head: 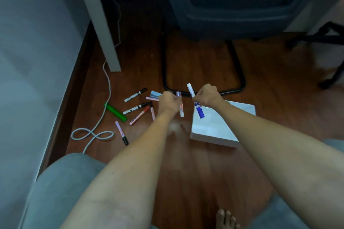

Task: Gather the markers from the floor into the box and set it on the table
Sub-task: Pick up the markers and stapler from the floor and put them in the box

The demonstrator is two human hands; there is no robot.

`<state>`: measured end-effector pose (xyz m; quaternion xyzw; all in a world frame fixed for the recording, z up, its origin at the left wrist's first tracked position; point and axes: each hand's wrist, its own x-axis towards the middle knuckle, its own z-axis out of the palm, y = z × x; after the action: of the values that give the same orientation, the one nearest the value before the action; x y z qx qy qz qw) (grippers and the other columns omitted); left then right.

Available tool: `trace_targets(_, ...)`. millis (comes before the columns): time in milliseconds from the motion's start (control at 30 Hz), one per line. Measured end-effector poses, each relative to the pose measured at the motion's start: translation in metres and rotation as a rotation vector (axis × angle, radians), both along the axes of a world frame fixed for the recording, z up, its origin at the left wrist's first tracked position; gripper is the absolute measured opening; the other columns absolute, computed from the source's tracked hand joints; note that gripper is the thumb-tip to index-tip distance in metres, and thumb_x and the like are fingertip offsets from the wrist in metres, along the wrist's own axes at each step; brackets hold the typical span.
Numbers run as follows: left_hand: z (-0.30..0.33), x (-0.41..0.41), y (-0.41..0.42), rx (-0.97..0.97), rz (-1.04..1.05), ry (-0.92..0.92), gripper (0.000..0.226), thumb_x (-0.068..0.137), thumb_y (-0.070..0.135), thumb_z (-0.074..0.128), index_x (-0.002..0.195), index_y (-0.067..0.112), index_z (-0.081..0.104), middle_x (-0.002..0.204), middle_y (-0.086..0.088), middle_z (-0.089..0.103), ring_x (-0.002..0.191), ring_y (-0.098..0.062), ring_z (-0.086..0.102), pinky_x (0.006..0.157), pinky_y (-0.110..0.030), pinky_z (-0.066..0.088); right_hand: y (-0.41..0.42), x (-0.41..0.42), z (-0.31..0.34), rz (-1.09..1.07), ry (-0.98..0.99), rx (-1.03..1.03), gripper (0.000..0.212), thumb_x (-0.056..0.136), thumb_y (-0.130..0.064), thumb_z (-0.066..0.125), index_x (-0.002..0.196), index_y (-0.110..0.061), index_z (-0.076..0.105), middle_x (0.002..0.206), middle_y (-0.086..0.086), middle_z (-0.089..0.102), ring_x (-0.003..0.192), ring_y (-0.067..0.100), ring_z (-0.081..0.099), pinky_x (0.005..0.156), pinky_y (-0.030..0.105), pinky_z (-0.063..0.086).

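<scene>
So both hands are loaded up at this point: the right hand [206,95] has its fingers wrapped tight around a blue-capped marker [195,101], holding it right over the far-left corner of the white box [221,126], and the left hand [169,102] is closed around a white marker with red print [181,109], hovering above the wooden floor [195,65] just left of the box. The box sits on the floor to the right of the pile and I honestly can't tell if its top is open or if that's a lid, it's just a glossy white surface from here. If it's closed, that blue one is going to bounce off and roll. Plenty left on the floor too: two black-capped markers [135,95], a red-capped one [140,115], a pink one [152,112], a green marker [115,112] lying against the white cable [104,109], and a lone one with a black cap [122,133] nearer the person. Main risks I'd guess: dropping from height so markers skitter under the chair base [204,87], or snagging the cable when going for the green one.
</scene>
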<state>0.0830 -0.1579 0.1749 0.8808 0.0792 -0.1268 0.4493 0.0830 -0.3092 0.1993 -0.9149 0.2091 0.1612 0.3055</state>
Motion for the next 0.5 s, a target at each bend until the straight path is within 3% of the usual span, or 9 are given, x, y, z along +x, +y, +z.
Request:
trace_targets(67, 0.003, -0.004, -0.027, -0.021, -0.057, 0.0, 0.037, 0.093, 0.023, 0.064, 0.075, -0.008, 0.075, 0.08, -0.026, 0.075, 0.067, -0.03, 0.069, 0.068, -0.036, 0.054, -0.026, -0.014, 0.004, -0.07, 0.002, -0.017, 0.034, 0.086, -0.023, 0.074, 0.103, 0.006, 0.072, 0.105, 0.022, 0.072, 0.096, 0.033, 0.072, 0.085, 0.038, 0.056)
trace_targets(167, -0.003, -0.015, -0.064, -0.061, -0.097, 0.065, 0.037, 0.092, 0.025, 0.067, 0.079, -0.008, 0.076, 0.084, -0.024, 0.076, 0.075, -0.032, 0.074, 0.076, -0.039, 0.061, -0.056, -0.037, -0.001, -0.159, 0.018, -0.012, 0.031, 0.088, -0.019, 0.074, 0.104, 0.007, 0.071, 0.106, 0.022, 0.072, 0.096, 0.033, 0.072, 0.084, 0.036, 0.057)
trace_targets(300, -0.019, -0.029, -0.093, -0.053, -0.154, 0.098, 0.038, 0.093, 0.025, 0.066, 0.077, -0.008, 0.075, 0.083, -0.024, 0.075, 0.081, -0.035, 0.074, 0.081, -0.039, 0.06, -0.073, -0.063, -0.016, -0.202, 0.039, 0.015, 0.031, 0.09, -0.019, 0.071, 0.107, 0.008, 0.071, 0.106, 0.024, 0.073, 0.099, 0.033, 0.072, 0.092, 0.042, 0.058)
trace_targets(500, -0.025, -0.032, -0.099, -0.023, -0.178, 0.117, 0.039, 0.094, 0.026, 0.064, 0.085, -0.011, 0.072, 0.088, -0.025, 0.074, 0.074, -0.031, 0.07, 0.086, -0.042, 0.06, -0.076, -0.073, -0.032, -0.193, -0.001, 0.012, 0.031, 0.092, -0.022, 0.07, 0.101, 0.007, 0.075, 0.099, 0.024, 0.074, 0.091, 0.035, 0.072, 0.087, 0.038, 0.059)
